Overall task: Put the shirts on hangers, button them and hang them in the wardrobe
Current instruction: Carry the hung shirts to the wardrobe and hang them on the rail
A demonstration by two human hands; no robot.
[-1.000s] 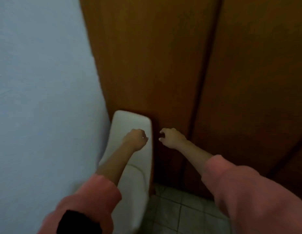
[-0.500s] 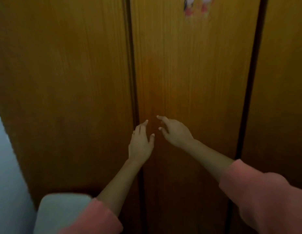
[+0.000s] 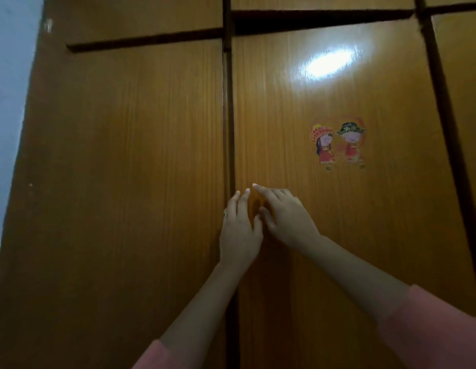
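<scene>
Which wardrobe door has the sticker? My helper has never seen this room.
Start at the wooden wardrobe, at the dark seam above both hands. The sticker door lies right of it. It alone carries a cartoon sticker of two figures in red.

One view only, the head camera, close up to the wardrobe (image 3: 125, 182) and facing it nearly square, tipped a little upward so the door panels lean inward toward the top edge. Both forearms reach in from the bottom edge, the left hand (image 3: 239, 230) and the right hand (image 3: 285, 217) meeting near the centre. A strip of wall (image 3: 10, 75) shows along the left edge.
</scene>
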